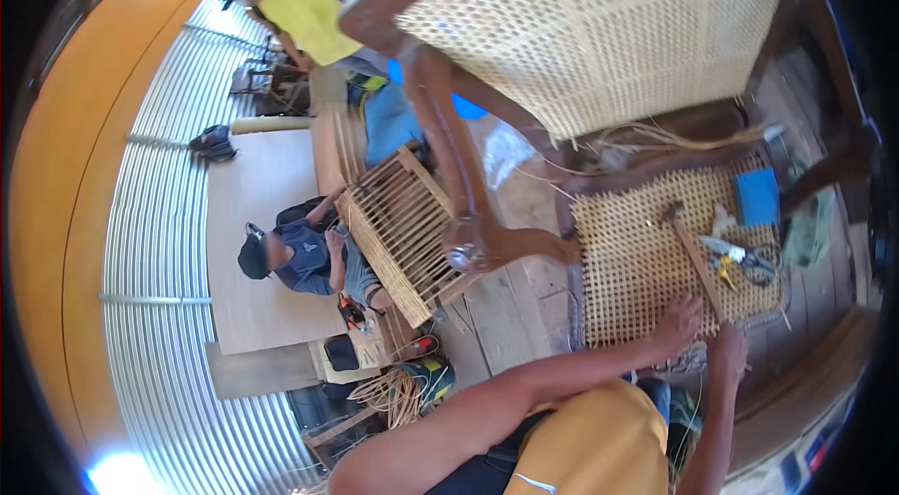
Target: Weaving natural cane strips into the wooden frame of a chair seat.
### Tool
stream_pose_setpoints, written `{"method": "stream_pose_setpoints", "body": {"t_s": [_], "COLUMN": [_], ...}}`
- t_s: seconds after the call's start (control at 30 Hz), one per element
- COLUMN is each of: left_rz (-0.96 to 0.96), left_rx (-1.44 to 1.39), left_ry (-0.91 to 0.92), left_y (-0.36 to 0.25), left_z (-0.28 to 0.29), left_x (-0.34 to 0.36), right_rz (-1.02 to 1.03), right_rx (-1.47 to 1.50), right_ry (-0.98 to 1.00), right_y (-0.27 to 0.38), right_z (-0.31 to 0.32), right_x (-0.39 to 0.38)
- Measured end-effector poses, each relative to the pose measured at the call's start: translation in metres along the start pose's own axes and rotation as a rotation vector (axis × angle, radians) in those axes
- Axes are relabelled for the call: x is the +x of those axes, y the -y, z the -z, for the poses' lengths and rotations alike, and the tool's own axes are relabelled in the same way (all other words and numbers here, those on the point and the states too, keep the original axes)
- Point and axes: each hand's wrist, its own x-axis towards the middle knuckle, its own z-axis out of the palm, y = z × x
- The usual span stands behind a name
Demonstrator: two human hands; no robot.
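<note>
Head view | left hand [679, 326] at cane seat [623, 256] | right hand [728, 352] curled just beside | cannot tell either's grip

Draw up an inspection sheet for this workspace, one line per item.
Surface: chair seat of open cane weave, tools lying on it.
Job's things: hammer on the seat, handle running toward the right hand.
Clutter: yellow-handled pliers and blue block on the seat; loose strands behind it.
Grips: left hand at the seat's near edge; right hand by the hammer handle's end, grip unclear.
Cables: nothing seen.
Surroundings: metal wall, ridged; one person in a yellow top, another in a dark top beside a slatted wooden frame.
</note>
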Motion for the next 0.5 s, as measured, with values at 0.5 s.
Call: {"method": "stream_pose_setpoints", "body": {"t_s": [0.5], "left_rz": [0.552], "left_rx": [-0.518], "left_ry": [-0.070], "left_y": [0.011], "left_z": [0.004], "left_x": [0.008], "right_rz": [-0.134], "right_rx": [1.128], "right_ry": [0.348], "right_y": [-0.082], "right_z": [0.004], "right_x": [-0.003]}}
